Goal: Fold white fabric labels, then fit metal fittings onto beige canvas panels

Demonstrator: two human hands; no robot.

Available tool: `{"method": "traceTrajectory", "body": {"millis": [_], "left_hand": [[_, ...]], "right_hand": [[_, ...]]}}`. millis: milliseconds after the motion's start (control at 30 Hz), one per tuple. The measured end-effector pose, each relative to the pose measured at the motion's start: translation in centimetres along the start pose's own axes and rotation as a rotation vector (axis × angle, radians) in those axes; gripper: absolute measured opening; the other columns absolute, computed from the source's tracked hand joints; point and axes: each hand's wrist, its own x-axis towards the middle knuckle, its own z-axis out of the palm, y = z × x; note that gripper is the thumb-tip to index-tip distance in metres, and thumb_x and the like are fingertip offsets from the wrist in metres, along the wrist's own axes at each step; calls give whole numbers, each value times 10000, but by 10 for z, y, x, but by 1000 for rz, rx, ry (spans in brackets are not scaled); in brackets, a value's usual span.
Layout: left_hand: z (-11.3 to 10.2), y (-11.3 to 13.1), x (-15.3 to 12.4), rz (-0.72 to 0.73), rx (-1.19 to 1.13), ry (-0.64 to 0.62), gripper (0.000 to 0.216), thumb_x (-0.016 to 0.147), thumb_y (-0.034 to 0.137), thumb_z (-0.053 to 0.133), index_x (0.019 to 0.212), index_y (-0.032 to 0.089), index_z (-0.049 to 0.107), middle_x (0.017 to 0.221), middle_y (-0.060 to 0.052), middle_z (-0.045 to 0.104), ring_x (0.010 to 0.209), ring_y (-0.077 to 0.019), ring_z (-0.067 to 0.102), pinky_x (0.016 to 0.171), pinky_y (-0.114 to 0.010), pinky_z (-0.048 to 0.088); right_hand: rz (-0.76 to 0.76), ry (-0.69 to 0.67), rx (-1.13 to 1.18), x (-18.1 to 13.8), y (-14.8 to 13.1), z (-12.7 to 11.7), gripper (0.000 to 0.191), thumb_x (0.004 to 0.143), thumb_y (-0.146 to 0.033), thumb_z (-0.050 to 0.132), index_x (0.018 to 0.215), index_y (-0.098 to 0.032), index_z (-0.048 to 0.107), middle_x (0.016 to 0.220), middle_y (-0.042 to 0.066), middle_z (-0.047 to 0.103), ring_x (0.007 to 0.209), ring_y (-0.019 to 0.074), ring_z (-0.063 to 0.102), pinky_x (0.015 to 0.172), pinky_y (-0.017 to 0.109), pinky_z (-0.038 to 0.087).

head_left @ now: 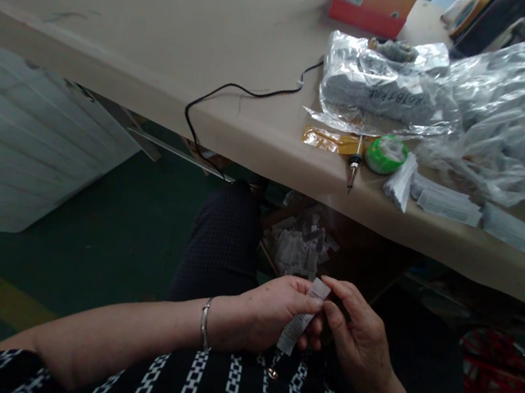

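Both hands meet in my lap, below the table edge. My left hand (273,310) pinches a narrow white printed label strip (300,322) between thumb and fingers. My right hand (354,335) pinches the same strip near its top end. The strip hangs down over my black-and-white patterned top. A silver bracelet (204,323) circles my left wrist.
A beige table (143,33) stretches ahead. On it lie a soldering iron (353,168) with a black cord (240,91), a green tape roll (385,154), stacks of white labels (444,203), clear plastic bags (393,91) and an orange box (375,1). Red cord (504,381) lies at the lower right.
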Motion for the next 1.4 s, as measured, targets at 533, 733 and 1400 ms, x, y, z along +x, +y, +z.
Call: {"method": "traceTrajectory", "body": {"millis": [533,733,1400], "left_hand": [[0,2,0,-7,14,-108,192,755,311,625,752,132,555,561,24,518,475,-89,530,450,-186,377],[-1,-1,1,-49,70,-131,204,747,280,656,856,143,551,567,27,551,475,-102,547,458,-201,426],[-3,8,4,101,66,-14,316,710,420,666,658,139,529,553,27,496,463,-83,509,428,-186,347]], "right_hand": [[499,-386,934,15,12,-6,576,759,-450,676,1261,-198,547,949,72,697,675,172,670,614,282,552],[450,-531,1114,32,14,-2,492,618,-473,762,981,-153,673,1229,160,591,602,166,670,478,283,533],[8,7,34,21,0,-13,391,871,-296,571,1256,-237,540,1251,88,559,1167,233,528,1002,380,440]]}}
